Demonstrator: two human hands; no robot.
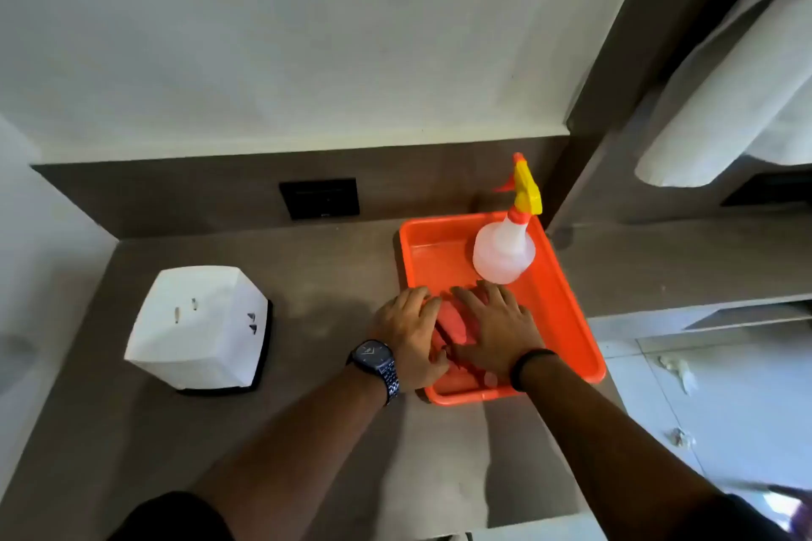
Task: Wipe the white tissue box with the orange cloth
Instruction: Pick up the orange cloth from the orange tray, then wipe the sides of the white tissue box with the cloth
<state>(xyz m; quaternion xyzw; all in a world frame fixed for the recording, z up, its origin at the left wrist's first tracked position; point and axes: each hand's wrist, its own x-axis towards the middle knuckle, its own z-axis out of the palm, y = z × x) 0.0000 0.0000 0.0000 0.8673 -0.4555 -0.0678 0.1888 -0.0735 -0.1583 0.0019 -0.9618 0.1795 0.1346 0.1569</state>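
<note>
- Pressing down side by side, both hands lie flat with fingers spread on the orange cloth (452, 327), which sits folded in the near half of the orange tray (567, 303).
- Left hand (411, 336) covers the cloth's left edge and overlaps the tray's left rim; a dark wristwatch (373, 362) is on that wrist.
- Right hand (496, 329) covers the cloth's right part, inside the tray; a black band (529, 367) circles that wrist.
- Neither hand is closed around the cloth; the palms rest on it, with a strip of cloth showing between them.
- White tissue box (197, 327) stands on the desk (307, 277) well to the left of the left hand, apart from both hands and from the tray.
- Beyond the right hand's fingertips, a translucent spray bottle (503, 253) with a yellow and orange trigger head stands upright in the tray's far part.
</note>
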